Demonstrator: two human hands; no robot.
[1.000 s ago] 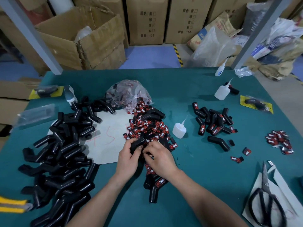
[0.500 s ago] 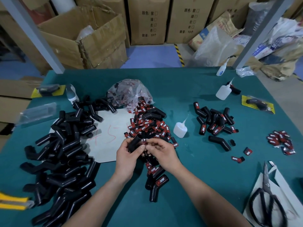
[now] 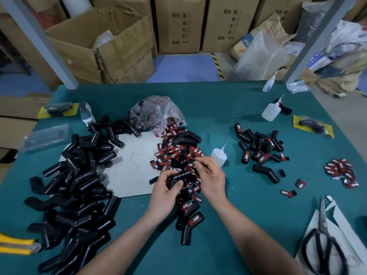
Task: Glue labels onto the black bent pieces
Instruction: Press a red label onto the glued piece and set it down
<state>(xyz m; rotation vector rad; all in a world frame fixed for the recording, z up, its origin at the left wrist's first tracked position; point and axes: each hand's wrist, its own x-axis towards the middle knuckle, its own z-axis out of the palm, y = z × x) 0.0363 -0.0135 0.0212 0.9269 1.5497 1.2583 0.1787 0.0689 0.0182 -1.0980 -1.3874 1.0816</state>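
Your left hand [image 3: 164,195] grips a bare black bent piece [image 3: 178,176] left of the glue bottle [image 3: 218,154]. Your right hand [image 3: 211,178] pinches at the label heap [image 3: 176,153]; on a label or not, can't tell. Few labelled pieces [image 3: 258,147] right of the bottle, big bare heap [image 3: 75,187] far left: most remains.

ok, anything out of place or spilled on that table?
Nothing looks damaged, and no glue spill shows. A few loose labels lie scattered right of centre, apart from the main label pile and the small stack. One stray label sits by the scissors.
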